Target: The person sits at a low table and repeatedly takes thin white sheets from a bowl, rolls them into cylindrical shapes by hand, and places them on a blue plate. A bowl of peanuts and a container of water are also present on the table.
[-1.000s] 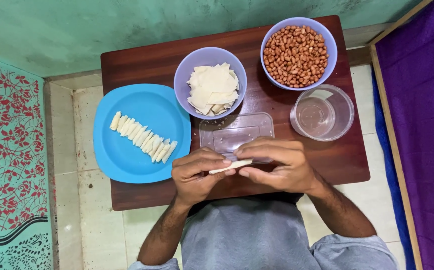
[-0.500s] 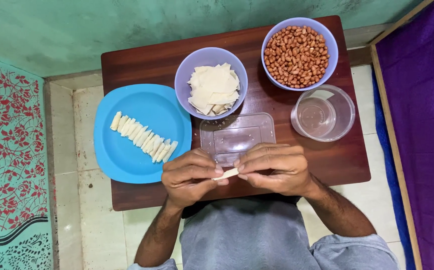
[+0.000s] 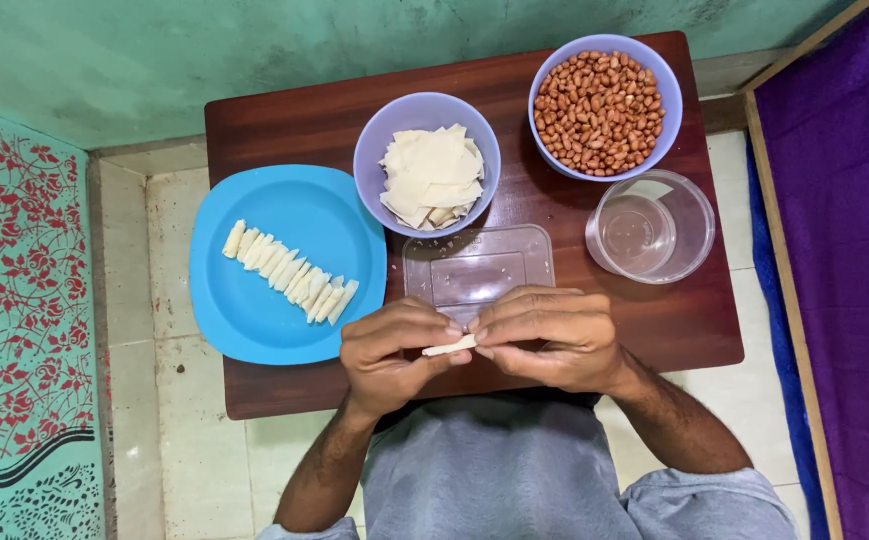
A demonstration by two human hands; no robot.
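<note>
Both hands meet over the near edge of a small brown table (image 3: 674,320). My left hand (image 3: 394,355) and my right hand (image 3: 549,335) pinch a small pale dough roll (image 3: 450,347) between their fingertips. Just beyond the hands lies a clear rectangular plastic tray (image 3: 479,268). A blue plate (image 3: 274,310) on the left carries a slanted row of several finished pale rolls (image 3: 289,273). A lilac bowl (image 3: 374,150) holds a stack of thin pale wrapper sheets (image 3: 432,175).
A second lilac bowl (image 3: 660,75) full of peanuts (image 3: 602,100) stands at the far right. A clear round cup (image 3: 650,226) with a little water sits below it. A purple mat (image 3: 844,260) lies to the right, a patterned green cloth (image 3: 19,300) to the left.
The hands have closed in on the roll, and less of it shows now. They sit slightly lower, near the table's front edge. Nothing else has moved.
</note>
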